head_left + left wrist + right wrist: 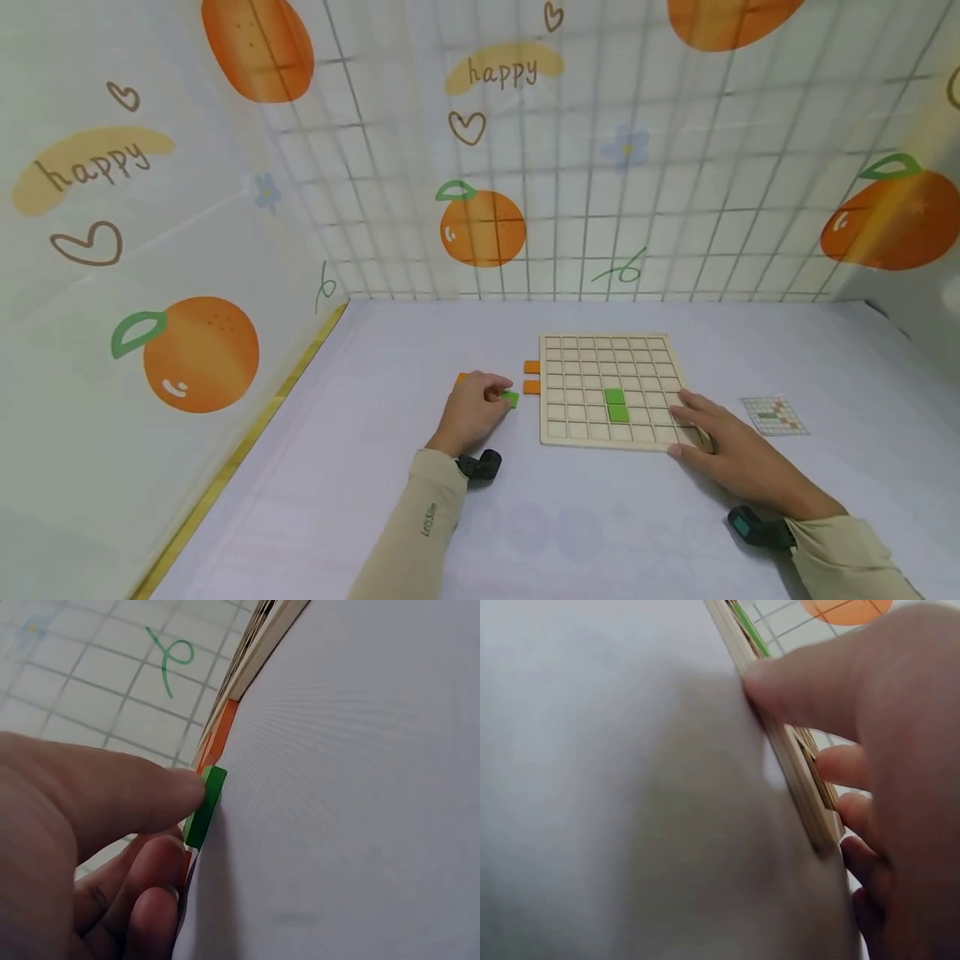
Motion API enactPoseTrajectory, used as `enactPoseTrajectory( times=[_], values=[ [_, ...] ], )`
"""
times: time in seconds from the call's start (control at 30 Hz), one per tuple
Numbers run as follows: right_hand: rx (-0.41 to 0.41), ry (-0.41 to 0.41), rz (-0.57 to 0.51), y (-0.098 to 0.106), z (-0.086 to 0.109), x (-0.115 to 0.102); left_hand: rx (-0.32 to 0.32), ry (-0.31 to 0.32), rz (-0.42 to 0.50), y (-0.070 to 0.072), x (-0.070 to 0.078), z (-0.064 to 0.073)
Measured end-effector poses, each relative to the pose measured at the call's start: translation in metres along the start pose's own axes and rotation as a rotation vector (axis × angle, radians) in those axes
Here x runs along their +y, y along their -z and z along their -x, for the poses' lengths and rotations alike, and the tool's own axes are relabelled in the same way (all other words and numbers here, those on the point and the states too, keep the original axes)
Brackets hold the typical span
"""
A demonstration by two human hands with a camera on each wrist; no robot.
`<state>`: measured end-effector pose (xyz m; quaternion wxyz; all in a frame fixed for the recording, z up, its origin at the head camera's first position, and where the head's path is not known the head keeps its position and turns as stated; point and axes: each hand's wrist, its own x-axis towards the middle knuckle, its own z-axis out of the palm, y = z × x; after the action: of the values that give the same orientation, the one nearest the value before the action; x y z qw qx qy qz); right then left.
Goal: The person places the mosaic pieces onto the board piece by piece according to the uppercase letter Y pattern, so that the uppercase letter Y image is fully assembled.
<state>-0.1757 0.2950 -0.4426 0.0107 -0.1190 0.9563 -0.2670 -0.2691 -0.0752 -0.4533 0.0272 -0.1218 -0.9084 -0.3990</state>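
Note:
My left hand (472,408) pinches a small green square tile (206,806) between thumb and fingers, just above the table left of the board. A pale wooden grid board (577,417) lies flat, with two green tiles (617,406) set one behind the other in its cells. The right hand (723,446) rests at the board's near right corner. Its thumb (802,686) touches the front edge, while the other fingers lie over the right side, fairly straight. Two orange tiles (532,367) sit against the board's left edge. Another orange tile (461,377) is partly hidden behind the left hand.
A small printed card (776,415) with a coloured grid pattern lies right of the board. White cloth covers the table (300,483). Curtains printed with oranges (482,229) hang behind and at the sides, with a wire grid (555,183) showing through at the back.

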Motion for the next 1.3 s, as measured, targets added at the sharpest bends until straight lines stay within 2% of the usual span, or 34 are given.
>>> enactPoseTrajectory(
  times=[0.27,0.4,0.73,0.97,1.13,1.3],
  values=[
    [0.014,0.029,-0.034,-0.0004,0.0017,0.0035,-0.017,-0.030,-0.102,-0.0006,0.0044,0.0025],
    [0.009,0.024,-0.032,-0.0026,0.0013,0.0048,-0.027,-0.025,-0.151,-0.0018,0.0051,0.0047],
    [0.014,0.015,-0.024,-0.0029,0.0004,0.0059,-0.050,-0.041,-0.219,-0.0025,0.0088,0.0049],
    [0.011,0.001,-0.014,-0.0014,0.0017,0.0057,-0.058,-0.038,-0.197,-0.0036,0.0085,0.0034],
    [0.030,0.021,-0.014,-0.0023,0.0007,0.0064,-0.046,-0.026,-0.186,-0.0016,0.0084,0.0030],
    [0.029,0.020,0.002,-0.0032,0.0009,0.0063,-0.034,-0.055,-0.154,-0.0029,0.0064,0.0033]
  ],
)
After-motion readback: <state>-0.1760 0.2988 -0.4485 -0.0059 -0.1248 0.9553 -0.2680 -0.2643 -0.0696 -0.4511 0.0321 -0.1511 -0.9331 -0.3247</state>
